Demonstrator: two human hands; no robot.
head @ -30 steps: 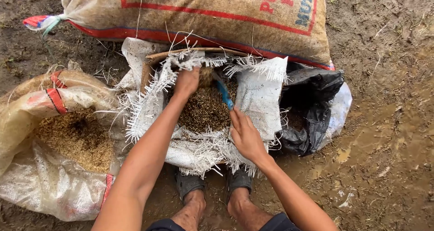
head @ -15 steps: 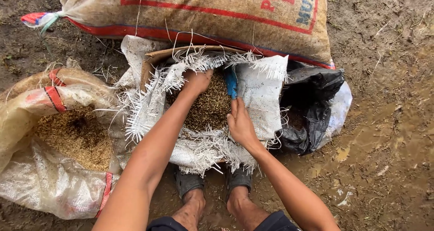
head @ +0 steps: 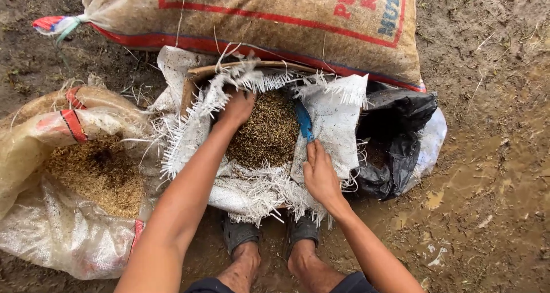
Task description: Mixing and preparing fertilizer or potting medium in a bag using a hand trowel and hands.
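Ground: wet brown mud (head: pixel 492 172), outdoors, rutted, with puddled patches at right and scattered straw bits.

Item 1: large woven sack (head: pixel 275 24), tan with red border lines, full and tied at its left end, lying flat across the top of the view.

Item 2: open white woven sack (head: pixel 335 112) with frayed edges, centre, just below the full sack and touching it; its mouth is folded back over a brown rim. Inside lies a heap of dark brown grain husks (head: pixel 269 132).

Item 3: translucent sack (head: pixel 63 236) with red bands, left, open, holding lighter tan husks (head: pixel 94 172).

Item 4: black plastic bag (head: pixel 395 138), right of the white sack, crumpled, over a pale sheet.

Left hand (head: pixel 236 107): reaching into the white sack, palm down on the husks at the upper left of the heap; fingers curled, what they enclose cannot be told.

Right hand (head: pixel 319 175): on the white sack's right flap, grip closed around the handle of a blue tool (head: pixel 303 121) whose blade points up into the husks.

Two feet in dark sandals (head: pixel 240 236) stand in the mud just below the white sack.
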